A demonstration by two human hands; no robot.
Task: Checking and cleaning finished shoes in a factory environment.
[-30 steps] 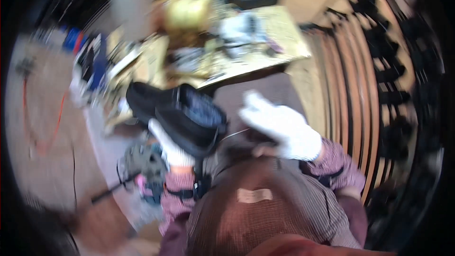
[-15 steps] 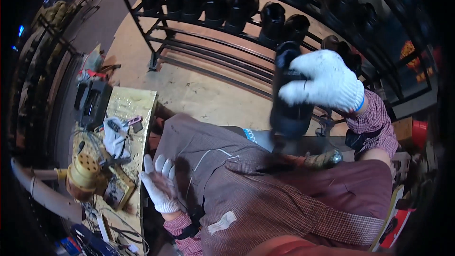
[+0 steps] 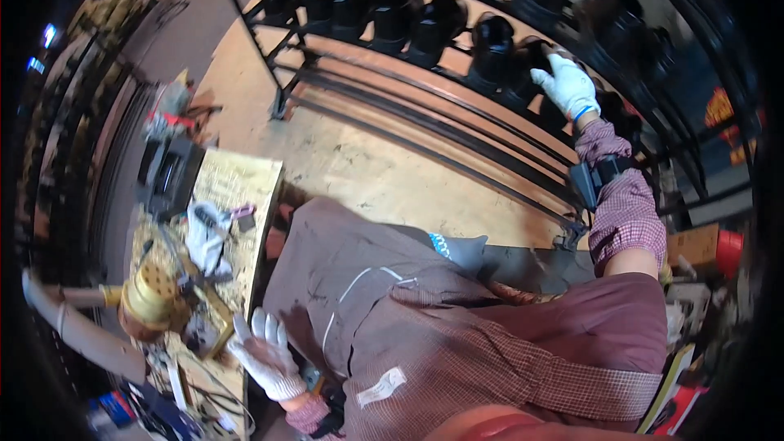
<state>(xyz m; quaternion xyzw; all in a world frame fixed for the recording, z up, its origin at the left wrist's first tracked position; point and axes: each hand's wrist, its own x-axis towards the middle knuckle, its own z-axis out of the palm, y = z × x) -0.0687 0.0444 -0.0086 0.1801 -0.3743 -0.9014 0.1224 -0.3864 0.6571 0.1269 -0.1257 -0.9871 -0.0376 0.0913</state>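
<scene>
My right hand [image 3: 569,86], in a white knit glove, reaches out to the shelf rack at the upper right. Its thumb stands apart from the fingers, and the fingertips are at a black shoe [image 3: 532,61] in the lower row; whether they touch it cannot be made out. I see no shoe lifted in this hand. My left hand [image 3: 268,357], also gloved in white, is open with the palm turned up. Nothing lies in it, and it rests beside the workbench [image 3: 245,175] edge, next to my apron [image 3: 384,278].
A black metal rack [image 3: 392,110] crosses the top with several black shoes [image 3: 392,12]. On the bench lie a white cloth [image 3: 207,237], a yellow perforated fixture [image 3: 151,290] and cables. A grey curved pipe [image 3: 82,331] stands left; a cardboard box [image 3: 694,245] is at right.
My right hand has moved from above my lap out to the rack; the black shoe it held is no longer in it. My left hand has shifted slightly down and stays open.
</scene>
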